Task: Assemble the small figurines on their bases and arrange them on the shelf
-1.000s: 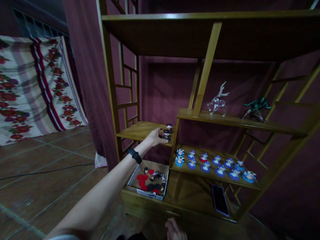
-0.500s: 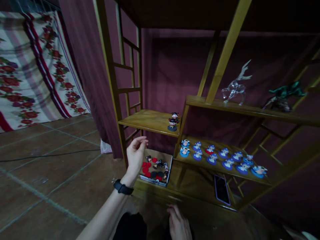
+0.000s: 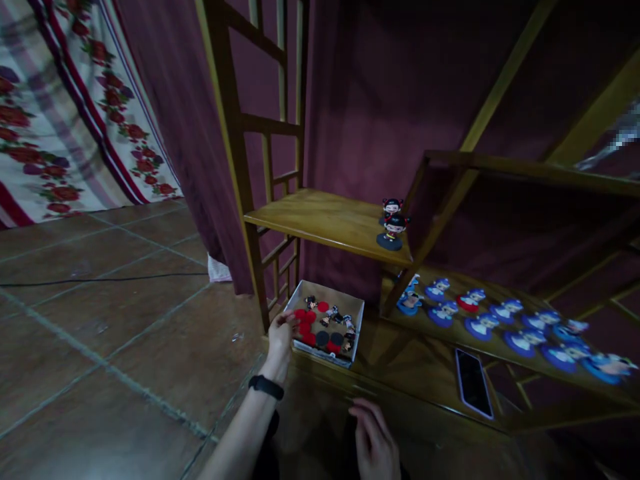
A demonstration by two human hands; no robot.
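Note:
My left hand (image 3: 283, 331), with a dark band on its wrist, reaches over the left edge of a shallow white cardboard box (image 3: 306, 293). Its fingers are slightly bent and parted over the red discs (image 3: 307, 319); I cannot tell if they touch one. The box also holds dark discs (image 3: 323, 338) and several small black-haired figurines (image 3: 330, 315) lying loose. Low in front of the cabinet, my right hand (image 3: 375, 437) hangs with loosely bent fingers and nothing in it. Two black-haired figurines (image 3: 391, 233) on dark round bases stand at the right end of the shelf above the box.
Several blue-and-white figurines (image 3: 483, 325) stand in two rows on the right-hand wooden shelf (image 3: 525, 380). Below them lies a phone (image 3: 473, 382). A wooden lattice side (image 3: 250, 273) rises left of the box. A cable (image 3: 125, 279) crosses the tiled floor.
My left hand has gone down from beside the upper shelf to the box's left edge. The view has shifted closer to the left part of the cabinet. My right hand stays low.

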